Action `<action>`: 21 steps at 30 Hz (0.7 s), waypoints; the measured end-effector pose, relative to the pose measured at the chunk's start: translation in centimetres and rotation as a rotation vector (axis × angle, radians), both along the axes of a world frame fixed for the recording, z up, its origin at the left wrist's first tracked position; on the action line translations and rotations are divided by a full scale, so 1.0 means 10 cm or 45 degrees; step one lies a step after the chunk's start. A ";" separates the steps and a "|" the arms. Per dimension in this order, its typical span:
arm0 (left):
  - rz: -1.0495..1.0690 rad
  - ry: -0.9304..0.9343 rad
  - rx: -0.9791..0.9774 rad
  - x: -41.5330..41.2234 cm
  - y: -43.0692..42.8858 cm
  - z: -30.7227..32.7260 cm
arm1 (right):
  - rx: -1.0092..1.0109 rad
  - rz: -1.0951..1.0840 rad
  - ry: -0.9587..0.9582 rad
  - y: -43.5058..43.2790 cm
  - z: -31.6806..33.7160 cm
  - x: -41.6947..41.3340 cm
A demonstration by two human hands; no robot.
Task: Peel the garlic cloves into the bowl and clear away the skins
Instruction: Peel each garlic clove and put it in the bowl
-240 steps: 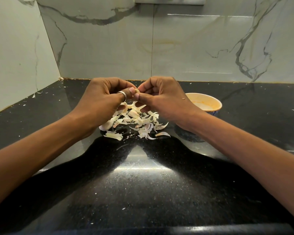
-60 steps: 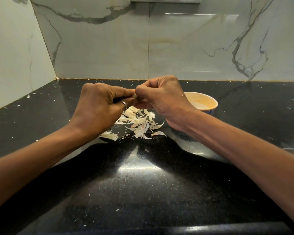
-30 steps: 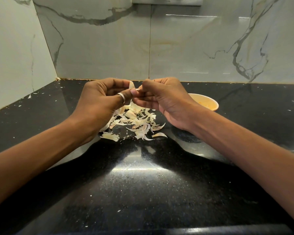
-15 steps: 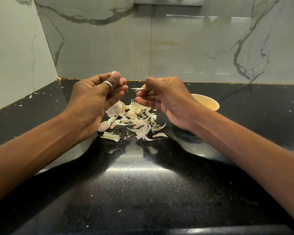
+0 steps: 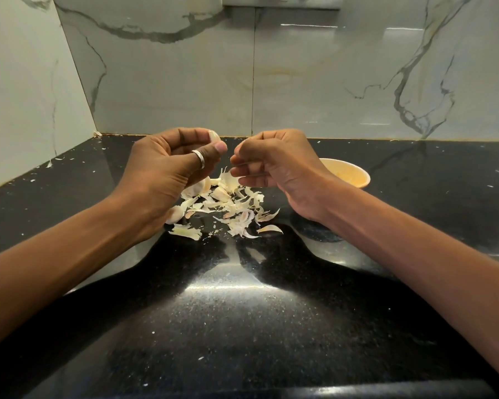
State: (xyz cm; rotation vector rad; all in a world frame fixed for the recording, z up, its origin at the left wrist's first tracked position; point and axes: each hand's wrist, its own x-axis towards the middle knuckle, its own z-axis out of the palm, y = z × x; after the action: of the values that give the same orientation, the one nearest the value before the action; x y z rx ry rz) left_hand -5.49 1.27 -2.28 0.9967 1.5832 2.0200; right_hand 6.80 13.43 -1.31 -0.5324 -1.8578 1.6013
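My left hand (image 5: 167,174), with a ring on the thumb, pinches a pale garlic clove (image 5: 213,136) between thumb and fingertips above the counter. My right hand (image 5: 274,162) hovers a little to its right with fingers curled; a small sliver of skin shows at its fingertips. Below both hands lies a pile of garlic skins (image 5: 234,210) on the black counter. Whole cloves (image 5: 197,188) sit at the pile's left edge, partly hidden by my left hand. The orange bowl (image 5: 357,175) stands behind my right wrist, its contents hidden.
The black glossy counter (image 5: 242,312) runs into a corner of marble-patterned walls (image 5: 300,82) at left and back. Small white skin flecks are scattered over the counter, more along the left wall.
The hands, joined on the clove a second ago, have pulled apart. The left keeps the clove and the right has drawn away with a bit of skin.
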 end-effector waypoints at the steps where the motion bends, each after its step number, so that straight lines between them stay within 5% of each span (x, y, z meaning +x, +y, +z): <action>1: -0.011 0.017 0.005 0.00 0.00 0.00 | 0.015 -0.008 -0.002 0.01 0.00 0.00; 21: 0.062 0.570 -0.038 0.06 -0.05 -0.03 | 0.310 -0.006 0.073 -0.01 0.03 0.01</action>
State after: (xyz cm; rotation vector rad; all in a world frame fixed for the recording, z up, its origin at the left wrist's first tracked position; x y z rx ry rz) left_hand -4.93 0.73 -2.56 1.4902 1.8625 1.8844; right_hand 6.91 13.28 -1.01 -0.3790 -1.9709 1.3472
